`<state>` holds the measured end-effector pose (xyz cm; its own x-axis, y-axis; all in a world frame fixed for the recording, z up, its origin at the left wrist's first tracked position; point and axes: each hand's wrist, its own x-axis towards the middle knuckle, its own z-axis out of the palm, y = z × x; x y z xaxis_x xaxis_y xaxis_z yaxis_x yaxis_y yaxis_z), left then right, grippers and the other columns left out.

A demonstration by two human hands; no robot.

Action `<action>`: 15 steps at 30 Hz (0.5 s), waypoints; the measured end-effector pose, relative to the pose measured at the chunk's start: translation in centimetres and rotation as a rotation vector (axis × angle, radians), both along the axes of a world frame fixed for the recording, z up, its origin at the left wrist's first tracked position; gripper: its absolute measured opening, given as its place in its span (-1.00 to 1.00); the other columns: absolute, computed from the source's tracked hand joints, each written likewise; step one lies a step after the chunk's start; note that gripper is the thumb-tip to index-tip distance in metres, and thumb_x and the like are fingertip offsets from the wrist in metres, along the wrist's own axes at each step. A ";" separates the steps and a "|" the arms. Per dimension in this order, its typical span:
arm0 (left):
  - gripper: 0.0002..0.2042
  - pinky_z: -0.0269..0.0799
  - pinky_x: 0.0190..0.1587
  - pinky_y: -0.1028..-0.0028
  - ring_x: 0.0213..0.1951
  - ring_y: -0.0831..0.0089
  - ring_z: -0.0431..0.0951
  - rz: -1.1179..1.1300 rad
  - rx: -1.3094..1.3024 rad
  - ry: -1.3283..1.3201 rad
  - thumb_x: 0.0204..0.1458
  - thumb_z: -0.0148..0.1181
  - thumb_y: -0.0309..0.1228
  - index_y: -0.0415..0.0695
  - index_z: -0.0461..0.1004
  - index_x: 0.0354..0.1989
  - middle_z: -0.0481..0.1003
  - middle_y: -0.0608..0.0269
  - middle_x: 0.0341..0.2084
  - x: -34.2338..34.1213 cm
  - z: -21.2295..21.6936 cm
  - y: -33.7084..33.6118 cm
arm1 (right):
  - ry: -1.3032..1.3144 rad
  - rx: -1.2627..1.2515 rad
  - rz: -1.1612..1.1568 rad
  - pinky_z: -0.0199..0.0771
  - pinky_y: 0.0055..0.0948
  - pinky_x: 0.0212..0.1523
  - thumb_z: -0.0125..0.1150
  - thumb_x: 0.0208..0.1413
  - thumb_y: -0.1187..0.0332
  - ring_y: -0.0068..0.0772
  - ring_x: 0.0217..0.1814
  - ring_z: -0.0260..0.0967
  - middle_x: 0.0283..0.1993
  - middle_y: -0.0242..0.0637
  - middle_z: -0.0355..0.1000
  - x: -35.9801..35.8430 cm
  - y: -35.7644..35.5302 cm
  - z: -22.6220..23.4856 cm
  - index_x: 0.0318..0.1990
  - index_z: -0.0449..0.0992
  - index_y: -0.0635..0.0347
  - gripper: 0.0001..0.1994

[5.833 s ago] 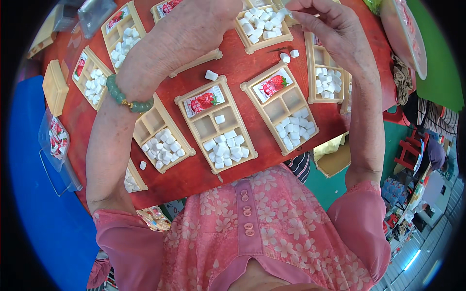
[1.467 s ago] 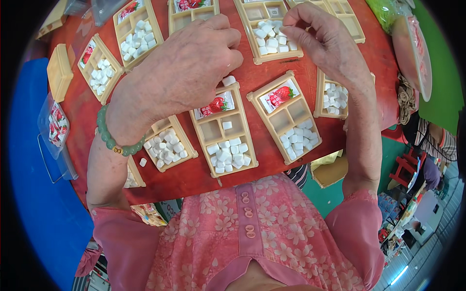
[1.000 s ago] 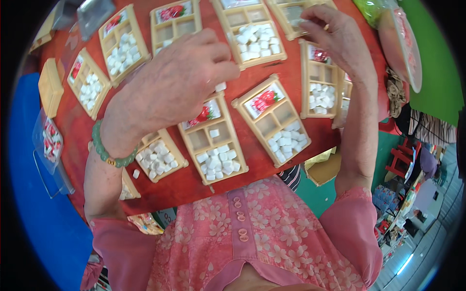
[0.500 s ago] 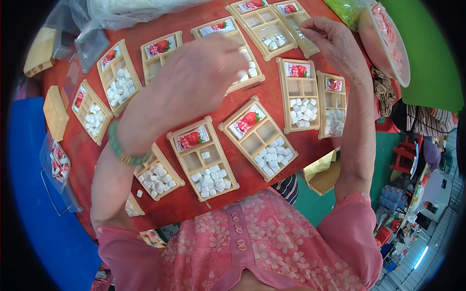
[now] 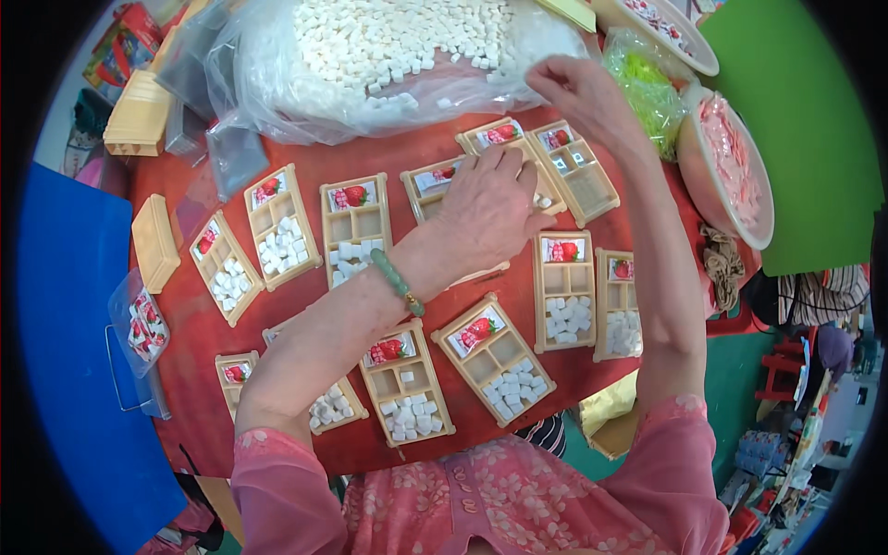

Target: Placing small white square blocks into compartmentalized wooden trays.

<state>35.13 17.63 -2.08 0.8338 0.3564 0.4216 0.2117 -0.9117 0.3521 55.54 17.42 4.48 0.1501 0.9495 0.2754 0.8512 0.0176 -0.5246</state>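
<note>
left hand [image 5: 495, 208] palm down over the far trays, fingers loosely spread, thumb out to the right; cannot tell if anything is gripped under it; right hand [image 5: 575, 88] raised near the right side of the clear bag [image 5: 305, 106], fingers bent in toward the thumb; cannot tell if the tips hold anything; beige trays [image 5: 590, 191] are rigid, oblong, rimmed, split into compartments, and lie spread over the red worktop [image 5: 511, 291], which looks smooth and scuffed; most show a flat glossy sachet [image 5: 479, 333] with a strawberry print at one end, and white pieces [image 5: 412, 418], matt, blocky, round-edged, in the big compartment at the other; a large heap of similar pieces lies at the bag, its film thin and crumpled; round pale bowl [image 5: 692, 171] at right carries pink wrapped stuff; bead bracelet [image 5: 398, 280], green with gold-coloured beads, on the left wrist; left hand hides much of the trays below it, contact with them unclear; left forearm covers parts of several nearer trays; heap is cut off at the top edge; small bits in the far right tray too tiny to identify
</note>
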 end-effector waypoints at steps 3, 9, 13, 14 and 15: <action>-0.48 0.33 0.25 0.09 0.15 -0.02 0.45 0.007 0.025 0.119 -0.01 0.41 -0.26 -0.38 0.46 0.03 0.45 -0.11 0.05 -0.4 0.1 -0.1 | 0.003 0.046 0.090 0.40 -0.36 -0.30 0.21 0.30 0.18 -0.47 -0.40 0.35 -0.44 -0.26 0.47 0.3 7.1 -2.0 -0.14 0.61 0.37 -0.66; -0.46 0.23 0.36 0.10 0.21 0.00 0.42 -0.010 -0.018 0.086 0.01 0.39 -0.28 -0.40 0.46 0.10 0.45 -0.15 0.10 0.5 -1.4 -0.5 | -0.205 0.165 0.055 0.48 -0.43 -0.19 0.24 0.29 0.16 -0.48 -0.26 0.49 -0.30 -0.25 0.57 -1.8 16.0 -6.6 -0.01 0.59 0.28 -0.66; -0.59 0.23 0.37 0.09 0.20 -0.02 0.43 -0.062 -0.039 0.110 -0.03 0.32 -0.43 -0.34 0.54 0.02 0.49 -0.15 0.07 -0.2 -2.4 0.2 | -0.218 0.131 0.049 0.45 -0.03 0.23 0.29 0.11 -0.15 0.20 0.20 0.39 0.09 0.18 0.46 -7.9 15.3 -6.9 0.13 0.50 0.31 -0.33; -0.61 0.25 0.35 0.10 0.18 -0.02 0.45 -0.118 -0.049 0.139 -0.05 0.31 -0.45 -0.33 0.56 -0.01 0.51 -0.14 0.03 -0.6 -2.3 0.4 | -0.335 0.143 0.038 0.39 0.04 0.32 0.28 0.06 -0.27 0.28 0.31 0.32 0.20 0.23 0.40 -9.8 13.7 -6.2 0.22 0.46 0.29 -0.19; -0.61 0.25 0.35 0.10 0.18 -0.02 0.45 -0.114 -0.072 0.150 -0.05 0.31 -0.45 -0.33 0.56 -0.01 0.51 -0.14 0.03 -1.3 -2.3 0.5 | -0.351 0.112 0.105 0.42 0.11 0.26 0.24 0.16 -0.20 0.32 0.31 0.29 0.20 0.22 0.38 -11.4 12.4 -4.9 0.20 0.45 0.27 -0.29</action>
